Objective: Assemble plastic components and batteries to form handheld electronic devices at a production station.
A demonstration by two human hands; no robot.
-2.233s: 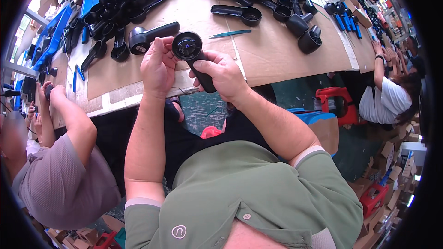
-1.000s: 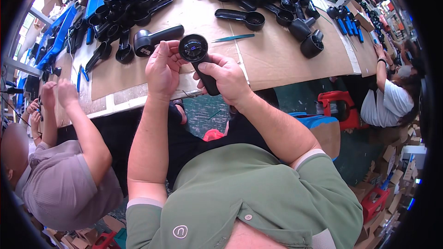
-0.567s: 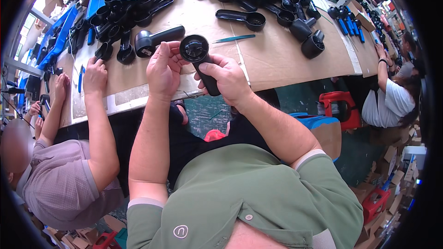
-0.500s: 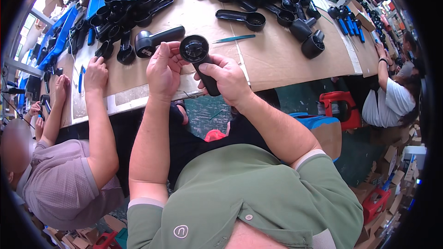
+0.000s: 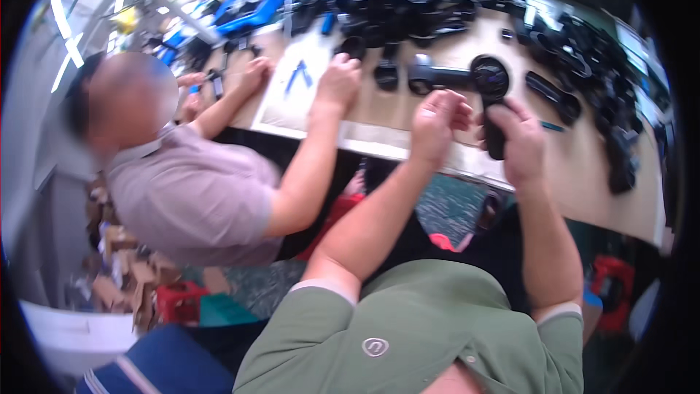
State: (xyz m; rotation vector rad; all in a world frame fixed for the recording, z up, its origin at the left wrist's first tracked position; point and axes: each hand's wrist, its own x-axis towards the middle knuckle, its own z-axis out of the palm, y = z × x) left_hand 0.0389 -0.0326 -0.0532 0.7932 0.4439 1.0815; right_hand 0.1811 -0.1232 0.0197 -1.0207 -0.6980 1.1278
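View swung left, one co-worker (image 5: 182, 175) closer, right hand (image 5: 519, 144) grip grasping one black handle (image 5: 493, 106), left hand (image 5: 436, 122) loose beside.

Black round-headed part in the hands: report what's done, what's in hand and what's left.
Done: nothing here reads as clearly finished. In hand: the right hand grips the black round-headed part by its handle, and the left hand is at its head. Left: a pile of similar black parts lies on the bench, along with one lying part.
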